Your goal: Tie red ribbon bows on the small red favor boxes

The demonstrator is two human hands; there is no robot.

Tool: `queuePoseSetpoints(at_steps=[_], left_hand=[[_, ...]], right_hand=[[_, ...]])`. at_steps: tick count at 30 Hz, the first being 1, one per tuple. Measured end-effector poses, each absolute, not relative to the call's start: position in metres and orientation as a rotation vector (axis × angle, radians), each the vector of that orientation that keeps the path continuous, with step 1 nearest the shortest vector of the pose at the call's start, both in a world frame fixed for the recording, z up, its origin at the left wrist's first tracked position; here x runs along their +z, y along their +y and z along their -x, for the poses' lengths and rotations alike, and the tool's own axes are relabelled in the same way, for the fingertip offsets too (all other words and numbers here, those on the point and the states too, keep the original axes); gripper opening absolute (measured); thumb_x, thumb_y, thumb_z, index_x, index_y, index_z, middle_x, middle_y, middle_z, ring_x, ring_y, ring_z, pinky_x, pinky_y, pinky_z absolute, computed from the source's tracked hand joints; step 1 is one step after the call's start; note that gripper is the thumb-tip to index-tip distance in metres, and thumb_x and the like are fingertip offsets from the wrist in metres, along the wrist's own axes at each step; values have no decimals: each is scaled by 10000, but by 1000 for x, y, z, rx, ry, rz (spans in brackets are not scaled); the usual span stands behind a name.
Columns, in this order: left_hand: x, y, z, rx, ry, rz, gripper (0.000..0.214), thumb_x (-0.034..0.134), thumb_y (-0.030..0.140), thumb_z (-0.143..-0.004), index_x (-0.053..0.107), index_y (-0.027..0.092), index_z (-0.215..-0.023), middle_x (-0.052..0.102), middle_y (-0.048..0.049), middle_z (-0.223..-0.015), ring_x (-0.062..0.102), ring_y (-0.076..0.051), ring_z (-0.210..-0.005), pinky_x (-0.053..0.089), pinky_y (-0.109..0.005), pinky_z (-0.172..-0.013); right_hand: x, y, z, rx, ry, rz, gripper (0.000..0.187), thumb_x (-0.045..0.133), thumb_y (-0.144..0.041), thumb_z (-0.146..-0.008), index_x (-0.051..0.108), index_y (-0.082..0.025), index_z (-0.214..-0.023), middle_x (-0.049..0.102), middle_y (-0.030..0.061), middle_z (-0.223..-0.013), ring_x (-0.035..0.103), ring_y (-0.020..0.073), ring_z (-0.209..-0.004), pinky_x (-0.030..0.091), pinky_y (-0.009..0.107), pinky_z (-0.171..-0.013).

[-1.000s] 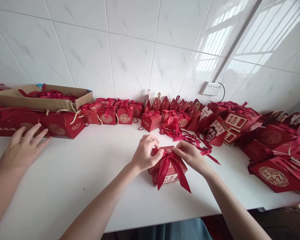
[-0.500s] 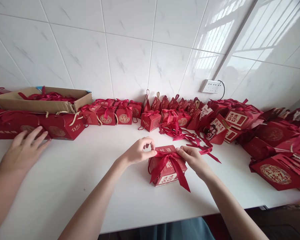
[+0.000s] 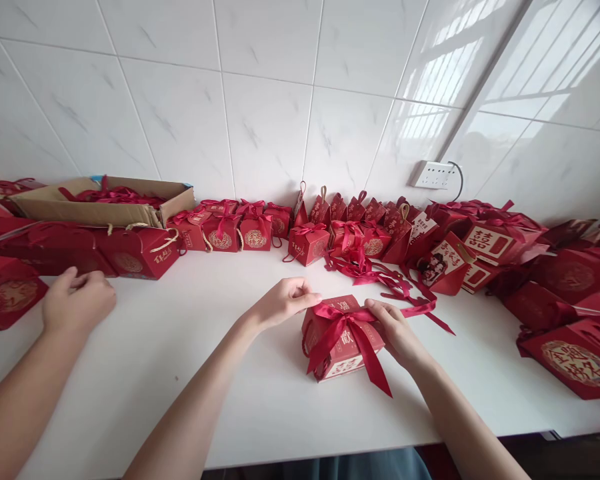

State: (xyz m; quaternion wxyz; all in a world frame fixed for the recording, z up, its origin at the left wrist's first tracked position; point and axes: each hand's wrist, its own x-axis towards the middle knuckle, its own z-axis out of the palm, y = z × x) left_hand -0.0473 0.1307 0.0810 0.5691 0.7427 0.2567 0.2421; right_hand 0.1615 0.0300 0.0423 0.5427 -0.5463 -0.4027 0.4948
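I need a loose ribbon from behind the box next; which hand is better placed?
Probably the right hand: it is beside the box, close to the trailing ends of the loose ribbons. The left hand is on the opposite side, farther away.

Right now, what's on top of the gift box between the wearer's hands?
A red ribbon bow lies across the gift box, two tails hanging down the front; printed characters show beside it. The surface under the bow is covered, and the closed box hides its inside.
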Motion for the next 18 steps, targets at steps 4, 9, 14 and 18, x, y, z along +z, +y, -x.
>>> queuePoseSetpoints(at_steps=[4,9,14,18], left_hand=[[80,133,46,384,631,-1780,410,553,434,-784,462,137,-516,427,64,-422,326,-20,-405,220,-181,-455],[62,135,34,350,631,-1694,282,594,404,-755,538,154,-636,554,33,-501,492,-77,-430,330,-193,-420],[44,135,25,525,638,-1602,268,620,384,-746,544,152,-636,558,34,-525,514,-83,-508,382,-207,-522],[41,134,21,531,665,-1460,260,651,380,-705,550,150,-635,556,29,-538,513,-94,-500,408,-225,-535]], right_hand=[[38,25,-165,1148,-947,1299,454,666,-592,-732,502,-180,-630,531,-8,-581,505,136,-520,417,242,-497],[34,25,-175,1051,-1012,1332,387,721,-538,-692,600,-178,-614,597,17,-560,566,164,-472,469,245,-424],[20,37,-190,634,-1330,1261,257,642,-524,-754,746,-301,-678,691,46,-570,638,237,-443,505,285,-350],[9,42,-198,208,-1575,1143,227,549,-526,-832,740,-409,-795,680,18,-569,642,239,-490,505,320,-363]])
